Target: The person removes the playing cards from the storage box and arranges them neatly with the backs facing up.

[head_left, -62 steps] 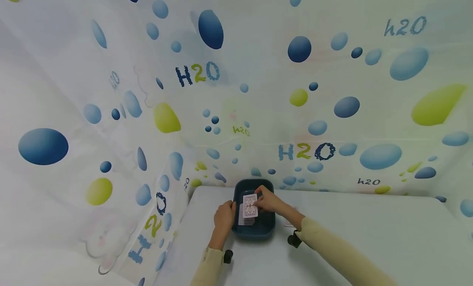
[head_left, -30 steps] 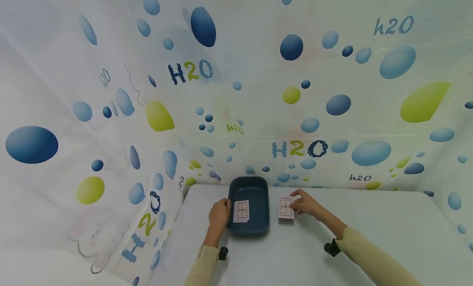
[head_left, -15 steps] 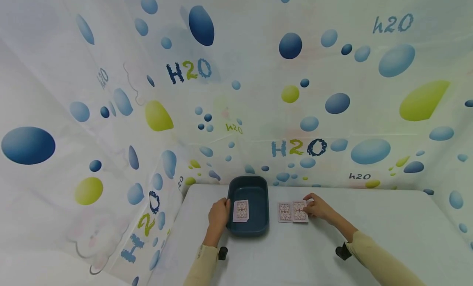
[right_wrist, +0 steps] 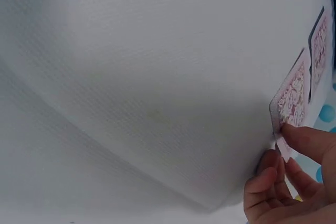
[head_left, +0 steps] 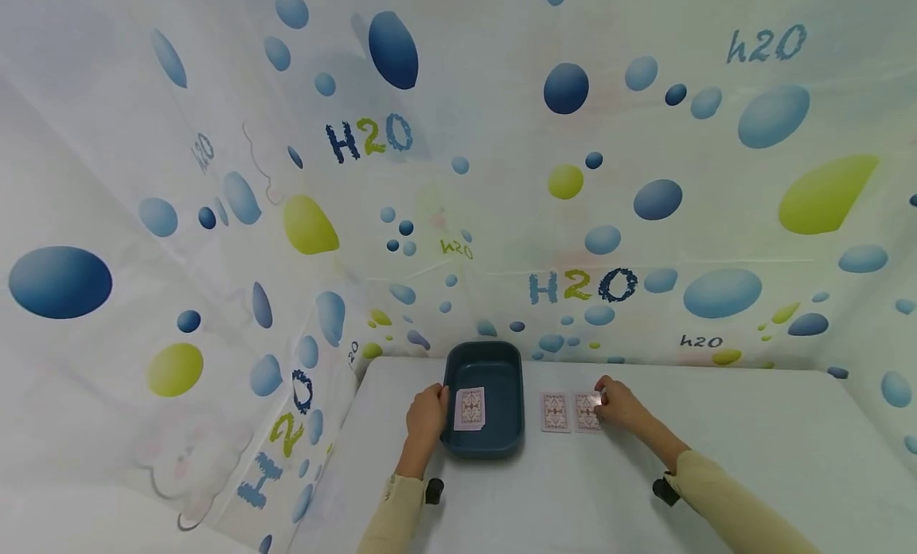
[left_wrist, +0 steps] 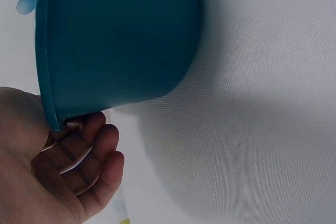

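A dark blue rectangular plastic tray stands on the white table, and my left hand grips its left rim. In the left wrist view the fingers curl beneath the rim of the tray. Inside the tray lie playing cards, backs up, slightly offset on one another. To the right of the tray a playing card lies back up on the table. Beside it, my right hand pinches the right edge of another playing card between thumb and fingers.
A patterned sheet with blue and green drops hangs behind the table and along its left side. Black wrist cameras sit at both sleeves. White table surface extends to the right of the right hand.
My right hand has moved from over the tray to the stack on the table, then drawn part of it rightward, leaving two apart. My left hand has stayed at the tray's rim.
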Motion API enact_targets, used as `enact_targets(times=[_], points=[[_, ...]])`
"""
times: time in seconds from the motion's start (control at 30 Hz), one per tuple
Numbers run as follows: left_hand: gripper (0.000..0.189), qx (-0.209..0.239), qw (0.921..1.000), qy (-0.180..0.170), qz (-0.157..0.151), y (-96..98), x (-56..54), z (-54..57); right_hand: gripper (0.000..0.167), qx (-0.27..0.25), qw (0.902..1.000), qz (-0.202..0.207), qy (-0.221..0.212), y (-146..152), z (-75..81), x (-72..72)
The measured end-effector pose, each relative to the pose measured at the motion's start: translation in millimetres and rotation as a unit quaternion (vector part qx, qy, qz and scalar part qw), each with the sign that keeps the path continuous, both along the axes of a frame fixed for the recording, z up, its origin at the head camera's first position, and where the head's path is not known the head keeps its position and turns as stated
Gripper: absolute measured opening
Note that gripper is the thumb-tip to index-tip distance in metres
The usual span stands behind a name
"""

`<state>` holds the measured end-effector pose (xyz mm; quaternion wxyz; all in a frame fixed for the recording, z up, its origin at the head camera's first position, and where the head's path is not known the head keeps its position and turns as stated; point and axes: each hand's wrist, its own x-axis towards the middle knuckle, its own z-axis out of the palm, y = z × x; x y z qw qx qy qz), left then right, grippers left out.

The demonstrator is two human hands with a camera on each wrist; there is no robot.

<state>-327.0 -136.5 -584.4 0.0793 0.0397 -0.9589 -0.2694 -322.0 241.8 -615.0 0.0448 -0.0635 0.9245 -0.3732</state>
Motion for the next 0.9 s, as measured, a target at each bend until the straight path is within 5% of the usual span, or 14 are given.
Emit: enact_targets(times=[0.47,0.9], points=[[0.032,-0.001,1.0,-0.001,-0.001,-1.6,0.4,1.3,0.034,0.068,0.9975,-0.013,0.007,-6,8.9,5.9],[0.032,-0.003,0.9999,0.01,-0.013,-4.6,-2.1,-3.0,0.044,0.08,0.9925,0.032,0.086,-65,50.3,0.3]])
